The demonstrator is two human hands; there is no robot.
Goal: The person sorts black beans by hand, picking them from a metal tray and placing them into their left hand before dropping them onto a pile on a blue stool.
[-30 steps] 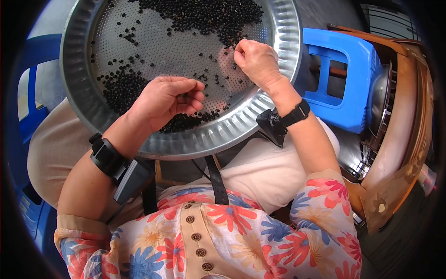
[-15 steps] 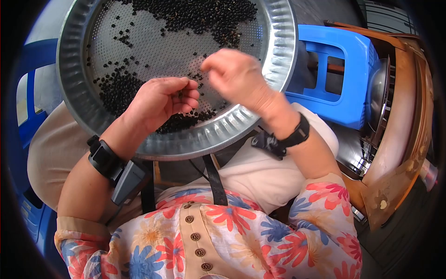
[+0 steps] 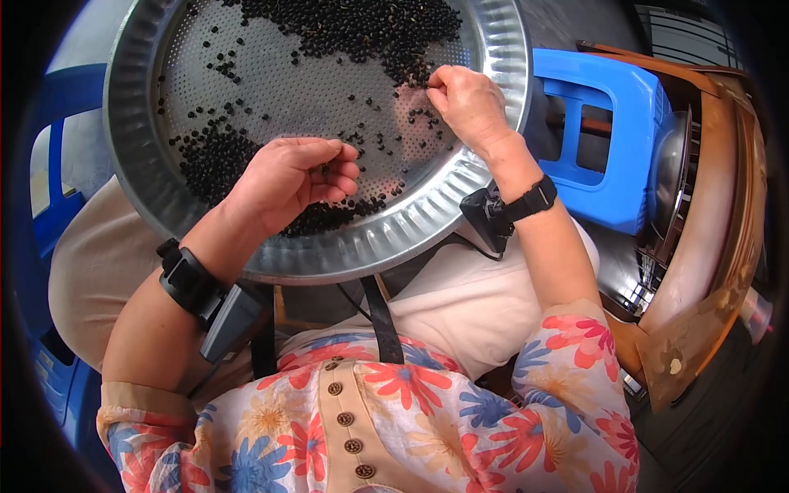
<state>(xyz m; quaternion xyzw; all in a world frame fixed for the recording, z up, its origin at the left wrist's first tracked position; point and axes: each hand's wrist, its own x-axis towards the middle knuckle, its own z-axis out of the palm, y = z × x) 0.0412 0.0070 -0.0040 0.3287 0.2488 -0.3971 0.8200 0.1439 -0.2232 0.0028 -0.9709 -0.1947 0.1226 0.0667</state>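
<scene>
A round metal tray with a perforated bottom rests over my lap. Dark beans lie in a large heap at its far side, and a second heap sits at the left, with loose ones scattered between. My left hand is curled above the near part of the tray, its fingers closed round something small and dark in the palm, hard to make out. At the right side, by the edge of the far heap, my right hand has its thumb and fingertips pinched together; anything between them is hidden.
A blue plastic stool stands at the right, beside a metal bowl and a worn wooden piece of furniture. Another blue plastic seat is at the left. Black straps with devices are on both my wrists.
My right hand has moved away from my left hand, up and to the right, to the edge of the far heap. My left hand has barely moved.
</scene>
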